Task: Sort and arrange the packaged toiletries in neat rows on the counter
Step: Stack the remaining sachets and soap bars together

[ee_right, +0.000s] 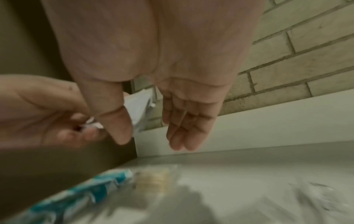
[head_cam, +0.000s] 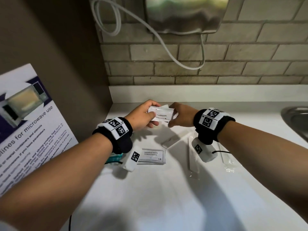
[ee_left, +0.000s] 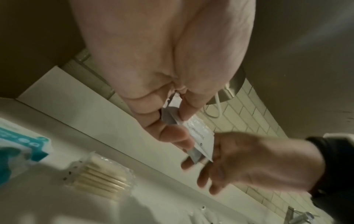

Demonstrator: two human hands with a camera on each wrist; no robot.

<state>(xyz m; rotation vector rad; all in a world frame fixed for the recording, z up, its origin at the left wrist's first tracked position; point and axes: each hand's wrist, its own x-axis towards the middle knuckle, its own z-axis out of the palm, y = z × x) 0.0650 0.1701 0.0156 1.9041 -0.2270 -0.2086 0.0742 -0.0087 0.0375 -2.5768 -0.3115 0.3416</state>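
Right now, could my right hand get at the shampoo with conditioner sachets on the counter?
Probably yes. The right hand has only fingertips at the toothpaste packets, which the left hand grips. The shampoo sachets lie uncovered on the counter, below the left wrist.

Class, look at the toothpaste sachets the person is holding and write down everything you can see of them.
The toothpaste sachets are flat, white, rectangular packets, seemingly of thin foil or plastic, in a small fanned stack; the top one reads "Toothpaste" in dark print. They are held above the white counter near the back wall, roughly level. The left hand pinches their left end between thumb and fingers. The right hand is at their right end, fingers fairly straight; how firmly it grips is unclear.
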